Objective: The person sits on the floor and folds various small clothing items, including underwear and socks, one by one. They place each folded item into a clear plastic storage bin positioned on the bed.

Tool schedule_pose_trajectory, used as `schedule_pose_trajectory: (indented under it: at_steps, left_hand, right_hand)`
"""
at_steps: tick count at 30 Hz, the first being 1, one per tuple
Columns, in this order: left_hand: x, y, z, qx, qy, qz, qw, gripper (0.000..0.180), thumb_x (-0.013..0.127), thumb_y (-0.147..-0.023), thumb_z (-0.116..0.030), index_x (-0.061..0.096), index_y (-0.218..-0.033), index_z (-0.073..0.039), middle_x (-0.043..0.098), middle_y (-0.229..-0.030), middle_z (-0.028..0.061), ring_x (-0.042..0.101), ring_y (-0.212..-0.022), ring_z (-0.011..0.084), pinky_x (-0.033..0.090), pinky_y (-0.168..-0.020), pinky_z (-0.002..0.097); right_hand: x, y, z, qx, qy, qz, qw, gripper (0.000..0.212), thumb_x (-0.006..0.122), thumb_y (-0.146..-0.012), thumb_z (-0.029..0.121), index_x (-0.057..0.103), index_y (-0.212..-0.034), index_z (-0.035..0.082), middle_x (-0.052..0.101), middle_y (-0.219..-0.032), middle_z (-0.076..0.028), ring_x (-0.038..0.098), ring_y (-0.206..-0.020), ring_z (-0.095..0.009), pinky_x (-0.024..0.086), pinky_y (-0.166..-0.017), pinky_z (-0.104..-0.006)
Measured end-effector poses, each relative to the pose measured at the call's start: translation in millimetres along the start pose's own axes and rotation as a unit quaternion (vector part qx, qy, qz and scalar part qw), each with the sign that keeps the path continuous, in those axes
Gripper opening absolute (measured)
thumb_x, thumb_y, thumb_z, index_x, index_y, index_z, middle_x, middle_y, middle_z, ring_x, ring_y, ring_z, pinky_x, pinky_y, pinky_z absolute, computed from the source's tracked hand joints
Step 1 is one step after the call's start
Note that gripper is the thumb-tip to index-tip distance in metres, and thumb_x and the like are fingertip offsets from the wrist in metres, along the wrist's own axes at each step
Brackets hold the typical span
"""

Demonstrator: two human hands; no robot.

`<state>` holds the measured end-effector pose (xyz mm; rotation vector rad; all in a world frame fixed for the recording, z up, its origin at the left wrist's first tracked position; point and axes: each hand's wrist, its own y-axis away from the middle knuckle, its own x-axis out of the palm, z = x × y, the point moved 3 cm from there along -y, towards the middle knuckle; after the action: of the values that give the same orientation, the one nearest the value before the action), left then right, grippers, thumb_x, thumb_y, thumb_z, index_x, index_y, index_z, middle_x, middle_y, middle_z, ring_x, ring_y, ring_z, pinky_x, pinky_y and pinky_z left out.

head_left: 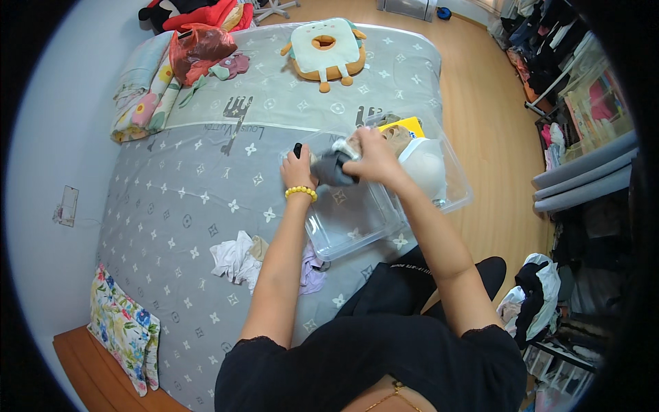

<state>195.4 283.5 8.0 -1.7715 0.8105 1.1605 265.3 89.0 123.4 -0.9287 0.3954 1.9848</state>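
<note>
My right hand is closed on a bunched dark grey garment with a whitish part at its top, blurred by motion. It hangs over a clear plastic box on the bed. At the box's left side, my left hand, with yellow beads at the wrist, is curled closed. A small black end sticks up from its fingers; what it belongs to is hidden. Right of the box, a second clear container holds a white bra, tan cloth and a yellow item.
White clothes and lilac cloth lie on the grey patterned bed. Toward the far end are a toast-shaped plush, a red plastic bag and folded bedding. Clothing racks line the right side.
</note>
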Motion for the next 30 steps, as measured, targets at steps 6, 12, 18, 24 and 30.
schedule_pose_trajectory:
  at_steps: [6,12,18,24,30]
  left_hand:
    - [-2.6,-7.7,18.5,0.011,-0.02,0.088,0.996,0.064,0.071,-0.072,-0.026,0.053,-0.134,-0.026,0.061,-0.11,0.0097,0.053,-0.111,0.0293,0.033,-0.098,0.0576]
    - [-9.3,-1.6,28.4,0.011,-0.007,0.136,0.991,0.067,0.071,-0.073,-0.032,0.052,-0.137,-0.027,0.058,-0.123,0.0113,0.046,-0.125,0.0302,0.014,-0.109,0.0698]
    - [-4.5,29.2,43.4,0.014,0.324,-0.045,0.945,0.068,0.065,-0.076,-0.01,0.045,-0.141,-0.008,0.049,-0.13,0.0206,0.044,-0.125,0.0389,0.033,-0.11,0.0426]
    - [-12.4,86.0,24.5,-0.008,0.342,-0.075,0.937,0.067,0.063,-0.082,-0.012,0.04,-0.145,-0.008,0.038,-0.144,0.0241,0.036,-0.135,0.0409,0.029,-0.113,0.0462]
    - [-11.4,110.8,22.2,-0.08,0.319,-0.032,0.944,0.08,0.068,-0.083,-0.02,0.028,-0.151,-0.008,0.034,-0.141,0.0275,0.033,-0.133,0.0417,0.03,-0.112,0.046]
  right_hand:
    - [75.0,26.3,33.2,0.017,0.119,0.157,0.98,0.07,0.083,-0.061,0.03,0.052,-0.115,-0.002,0.052,-0.119,-0.027,0.056,-0.107,-0.046,0.051,-0.088,-0.0493]
    - [144.1,22.7,6.5,0.064,0.18,0.083,0.978,0.072,0.082,-0.062,0.035,0.052,-0.115,-0.002,0.054,-0.116,-0.027,0.057,-0.104,-0.044,0.052,-0.087,-0.0498]
    - [159.2,30.3,17.1,0.105,0.11,0.096,0.984,0.072,0.082,-0.063,0.032,0.051,-0.119,-0.001,0.046,-0.125,-0.031,0.055,-0.108,-0.046,0.051,-0.088,-0.0525]
    - [161.0,24.1,-29.3,0.047,0.032,0.175,0.983,0.095,0.081,-0.066,0.038,0.034,-0.14,0.001,0.028,-0.146,-0.038,0.038,-0.13,-0.056,0.038,-0.106,-0.0563]
    - [120.6,22.8,-55.9,0.174,-0.089,-0.033,0.98,0.063,0.066,-0.08,0.036,0.048,-0.127,-0.003,0.045,-0.134,-0.032,0.051,-0.116,-0.047,0.04,-0.102,-0.0528]
